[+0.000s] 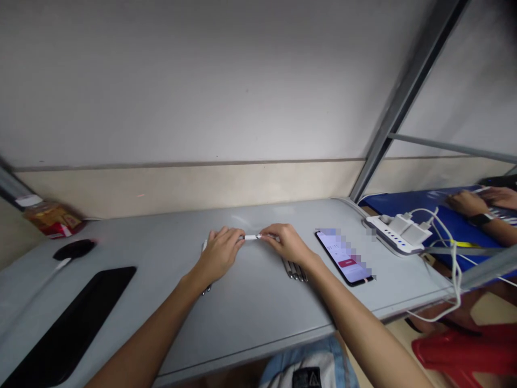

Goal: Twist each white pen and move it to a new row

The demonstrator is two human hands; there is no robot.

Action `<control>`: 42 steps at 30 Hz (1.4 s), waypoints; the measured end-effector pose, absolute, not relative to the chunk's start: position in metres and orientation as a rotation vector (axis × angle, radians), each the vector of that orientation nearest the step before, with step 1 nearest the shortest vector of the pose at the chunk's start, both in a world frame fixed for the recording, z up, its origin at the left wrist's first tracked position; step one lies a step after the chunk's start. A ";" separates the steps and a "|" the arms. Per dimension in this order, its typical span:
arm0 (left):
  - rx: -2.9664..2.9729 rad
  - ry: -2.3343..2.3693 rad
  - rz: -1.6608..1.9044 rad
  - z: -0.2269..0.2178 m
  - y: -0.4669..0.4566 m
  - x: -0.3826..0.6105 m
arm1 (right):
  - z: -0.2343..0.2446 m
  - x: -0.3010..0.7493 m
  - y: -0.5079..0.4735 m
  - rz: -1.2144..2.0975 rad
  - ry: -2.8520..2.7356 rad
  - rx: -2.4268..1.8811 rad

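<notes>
White pen at frame centre, horizontal, just above grey table. Left hand pinches its left end, fingers closed on it; right hand pinches right end likewise. Several pens lie side by side under right wrist; another pen tip shows below left hand. Phone, screen lit, right of centre. White power strip with chargers and cables further right. Black pad lower left, black mouse left. Another person's hands at far right edge.
</notes>
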State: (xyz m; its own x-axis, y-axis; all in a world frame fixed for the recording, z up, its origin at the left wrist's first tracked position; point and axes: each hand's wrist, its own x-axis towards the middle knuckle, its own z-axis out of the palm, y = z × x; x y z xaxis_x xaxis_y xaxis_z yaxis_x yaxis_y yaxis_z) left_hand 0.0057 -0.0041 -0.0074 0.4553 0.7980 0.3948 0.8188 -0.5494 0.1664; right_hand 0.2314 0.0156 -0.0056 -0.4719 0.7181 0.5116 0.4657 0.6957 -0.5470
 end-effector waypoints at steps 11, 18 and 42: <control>-2.775 -1.660 -0.775 -0.004 -0.008 0.011 | -0.015 0.225 0.017 0.159 -2.136 -0.916; -2.769 -1.637 -0.785 0.000 -0.011 0.009 | -0.018 0.223 0.016 0.114 -2.142 -0.936; -2.755 -1.591 -0.797 -0.007 -0.002 -0.006 | -0.016 0.245 0.028 0.086 -2.152 -1.122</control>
